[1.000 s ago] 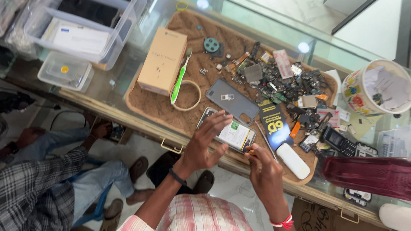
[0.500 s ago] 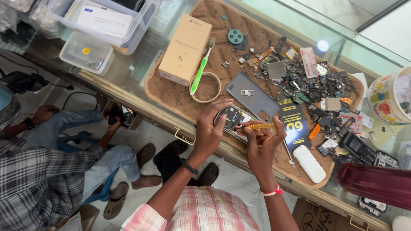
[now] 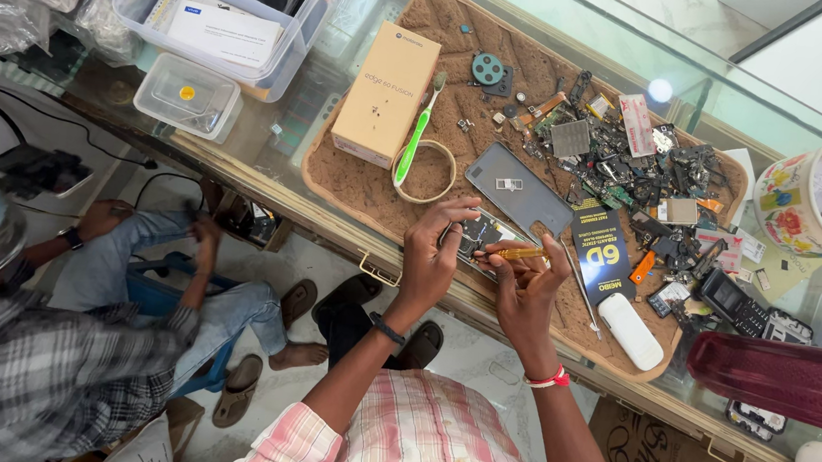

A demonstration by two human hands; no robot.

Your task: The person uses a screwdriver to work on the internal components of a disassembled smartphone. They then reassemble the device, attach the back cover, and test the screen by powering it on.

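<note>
On the coarse brown fibre mat (image 3: 365, 181), the left hand (image 3: 432, 253) grips a small opened dark phone (image 3: 479, 236). At its three o'clock, the right hand (image 3: 526, 290) pinches a slim yellow-handled tool (image 3: 512, 254) touching it.

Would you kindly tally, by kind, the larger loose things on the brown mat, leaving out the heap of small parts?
Opened phone in the left hand: 1
Yellow-handled tool in the right hand: 1
Tan box: 1
Green toothbrush: 1
Grey back cover: 1
Total: 5
</note>
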